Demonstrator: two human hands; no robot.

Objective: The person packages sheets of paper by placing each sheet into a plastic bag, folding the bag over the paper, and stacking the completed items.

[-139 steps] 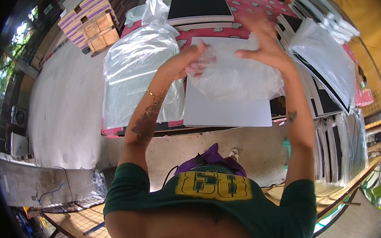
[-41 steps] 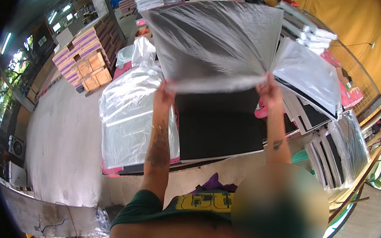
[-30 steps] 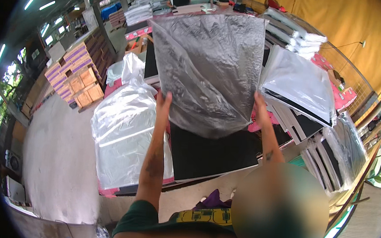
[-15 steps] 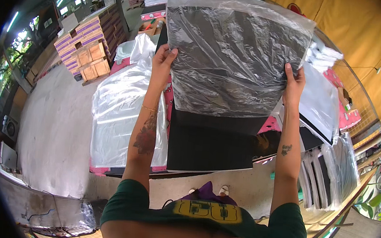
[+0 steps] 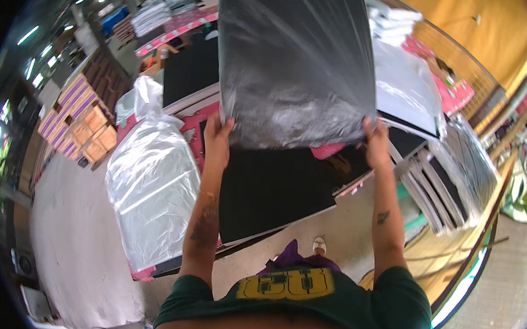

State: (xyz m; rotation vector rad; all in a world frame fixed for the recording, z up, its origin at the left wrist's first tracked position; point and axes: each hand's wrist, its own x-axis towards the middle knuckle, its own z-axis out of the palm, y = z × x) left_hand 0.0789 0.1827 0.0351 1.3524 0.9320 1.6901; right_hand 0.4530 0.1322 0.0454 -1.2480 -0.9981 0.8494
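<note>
A large black board in a clear plastic bag (image 5: 297,67) is held up in front of me, tilted, its near edge low. My left hand (image 5: 217,138) is closed on its lower left corner. On the lower right corner, my right hand (image 5: 376,143) grips the plastic and the board's edge. Beneath it, a black panel (image 5: 276,194) lies flat on the table. Left of my left forearm is a stack of clear plastic bags (image 5: 155,186). To the right of the held board lies a pale sheet under plastic (image 5: 408,86).
Bagged boards (image 5: 434,186) stand on edge at the right. Another black board (image 5: 190,70) lies beyond my left hand. Stacked cartons (image 5: 85,124) are on the floor at the left. A yellow curtain (image 5: 476,26) hangs behind a mesh rack at the far right.
The bagged board has risen and tilted, and its plastic now lies smoother over the black surface. Both hands have shifted to its lower corners. My view has turned slightly.
</note>
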